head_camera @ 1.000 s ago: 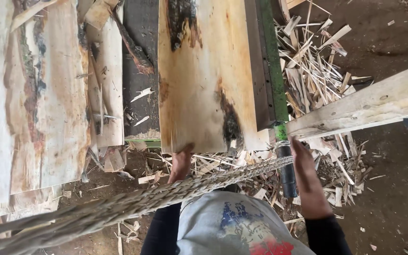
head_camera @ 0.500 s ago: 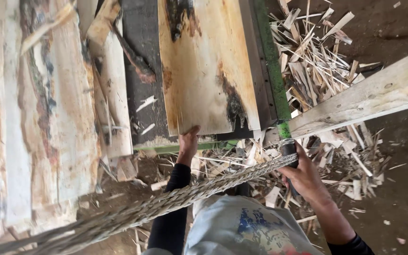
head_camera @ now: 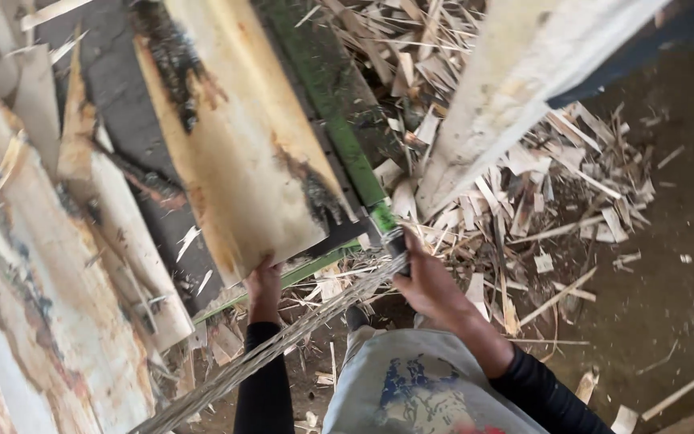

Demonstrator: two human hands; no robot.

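Observation:
A pale wood veneer sheet (head_camera: 238, 153) with dark burnt-looking patches lies on a dark conveyor bed. My left hand (head_camera: 263, 283) grips its near edge from below. My right hand (head_camera: 430, 283) is closed around a grey handle (head_camera: 393, 241) at the near end of a green metal rail (head_camera: 339, 120), where a twisted metal cable (head_camera: 283, 345) runs off to the lower left. My black sleeves and printed grey shirt fill the bottom middle.
More veneer sheets (head_camera: 34, 305) lie to the left. A heap of wood strips and splinters (head_camera: 524, 201) covers the ground to the right. A pale wooden beam (head_camera: 524, 72) slants across the upper right. Bare dirt floor (head_camera: 668, 281) lies beyond.
The view has swung and tilted, so the sheet and rail now slant. My left hand stays on the sheet's near edge and my right hand stays at the rail end.

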